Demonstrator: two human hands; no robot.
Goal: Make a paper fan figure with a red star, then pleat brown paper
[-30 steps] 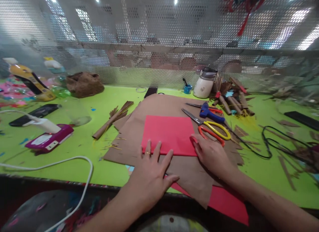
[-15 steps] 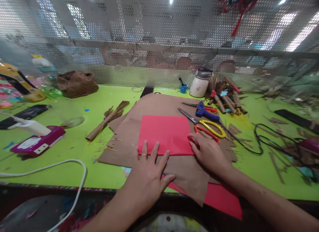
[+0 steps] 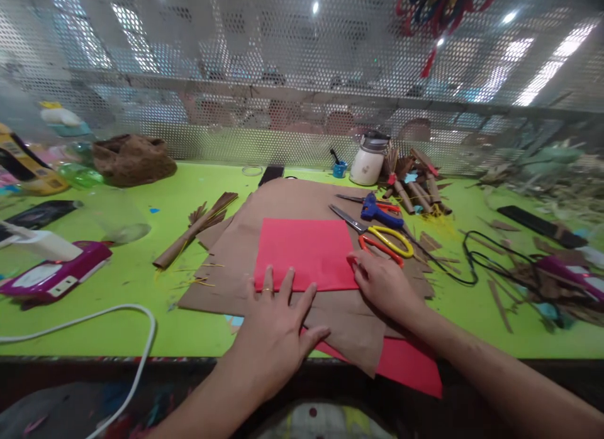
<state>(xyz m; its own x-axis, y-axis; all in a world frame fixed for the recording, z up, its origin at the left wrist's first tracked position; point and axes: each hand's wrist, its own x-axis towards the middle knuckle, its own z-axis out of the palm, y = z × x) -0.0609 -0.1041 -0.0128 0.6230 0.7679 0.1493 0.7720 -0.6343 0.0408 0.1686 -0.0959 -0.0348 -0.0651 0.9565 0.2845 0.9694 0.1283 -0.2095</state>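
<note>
A folded sheet of red paper (image 3: 304, 250) lies on brown kraft paper (image 3: 302, 197) in front of me. My left hand (image 3: 278, 326) rests with spread fingers, the fingertips on the red paper's near edge. At its lower right corner, my right hand (image 3: 384, 285) pinches the red paper between thumb and bent fingers. Just beyond that hand lie scissors (image 3: 384, 238) with yellow and red handles and a blue glue gun (image 3: 380, 212). Another red sheet (image 3: 410, 363) pokes out under the brown paper, over the table's front edge.
A brown paper roll with a fringed end (image 3: 184, 244) lies left on the green table (image 3: 198, 338). Farther left are a purple power strip (image 3: 61, 275) and a white cable (image 3: 146, 344). A white jar (image 3: 368, 162) and several paper rolls (image 3: 419, 190) stand behind; a black cord (image 3: 472, 263) curls right.
The whole view has shifted a little, so things appear slightly farther left. Both hands keep their places on the red paper.
</note>
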